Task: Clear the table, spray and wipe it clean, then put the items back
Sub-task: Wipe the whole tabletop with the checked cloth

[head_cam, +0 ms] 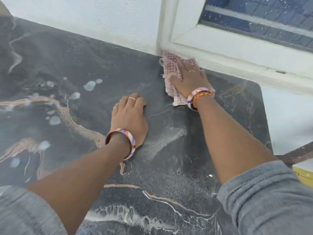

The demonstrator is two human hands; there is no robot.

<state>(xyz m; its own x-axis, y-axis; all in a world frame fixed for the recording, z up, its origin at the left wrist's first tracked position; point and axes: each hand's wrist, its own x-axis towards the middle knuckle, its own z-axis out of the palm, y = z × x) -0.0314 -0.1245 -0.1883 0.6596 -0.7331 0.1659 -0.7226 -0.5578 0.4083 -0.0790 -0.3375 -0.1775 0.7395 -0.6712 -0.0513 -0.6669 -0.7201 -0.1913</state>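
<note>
Two hands are resting on a dark marbled tabletop (pixel 71 61) that is filling most of the view. The right hand (pixel 189 77) is lying flat, fingers stretched forward, pressing down on a pink-and-white checked cloth (pixel 171 65) at the far edge, where the tabletop is meeting the white wall (pixel 101 19) and the corner of a white window frame (pixel 220 46). Much of the cloth is lying hidden under the palm and wrist; only its front part and a frayed edge near the wrist are showing. The left hand (pixel 130 116) is sitting nearer the middle, palm down, holding nothing; its fingertips are curling out of sight, so how straight the fingers are is hard to tell. Each wrist is wearing a striped bangle (pixel 125 134), and the right wrist is also carrying an orange thread band (pixel 202 95). Pale foamy blotches (pixel 89 85) are dotting the tabletop to the left of the hands, and a smeared streak (pixel 166 138) is lying just beside the left wrist. Grey sleeves (pixel 271 200) are pushed up both forearms and are being cut off by the lower edge. The left side is blurring heavily. A yellow object (pixel 304 175) at the right edge is cropped too much to identify.
</note>
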